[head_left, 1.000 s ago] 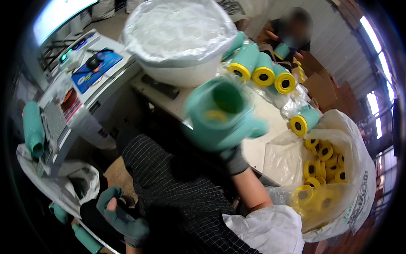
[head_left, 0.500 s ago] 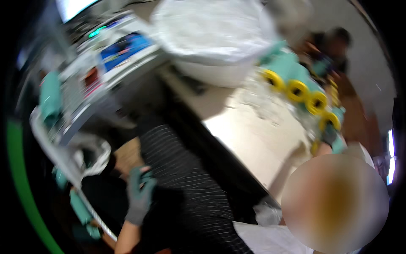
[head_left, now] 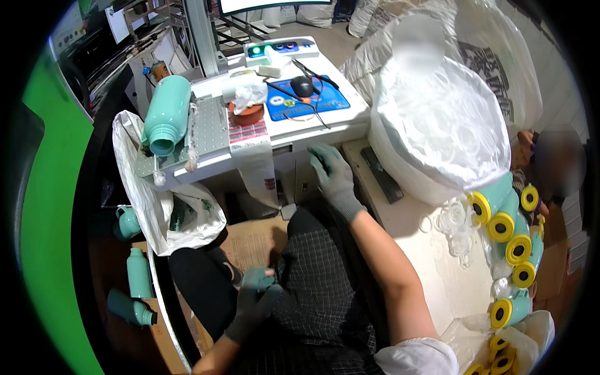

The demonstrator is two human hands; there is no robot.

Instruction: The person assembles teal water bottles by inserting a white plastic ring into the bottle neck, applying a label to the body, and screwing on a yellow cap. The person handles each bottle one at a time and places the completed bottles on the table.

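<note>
We had both gloved hands in view over our lap, w/ a teal bottle [head_left: 170,109] lying on its side on a perforated plate [head_left: 209,125], left end of a white desk [head_left: 350,122], its mouth pointing toward us.

Our R hand [head_left: 334,178] hung just in front of the desk, nr a printed paper strip [head_left: 256,165] draped over the edge; its fingers were bent and moderately spread, thumb apart, gripping nothing. Our L hand [head_left: 255,303] was by the dark checked cloth [head_left: 319,269] on our lap, fingers loosely curled w/ small gaps, also holding nothing; we couldn't tell if it touched the cloth.

Also on the desk: a blue mat [head_left: 331,103] w/ tools, and a control box [head_left: 281,50] w/ a green light. To the R stood a big bag-lined tub [head_left: 406,169] full of clear rings, beside a pale table [head_left: 437,269] w/ more loose rings [head_left: 459,222]. Along that table's far side lay a row of teal bottles w/ yellow ends [head_left: 517,231], nr another person [head_left: 559,165]. More yellow pcs [head_left: 502,359] sat in a clear bag, bottom R. Lower L, a white sack [head_left: 128,147] hung by the plate, other teal bottles [head_left: 139,273] below it.
</note>
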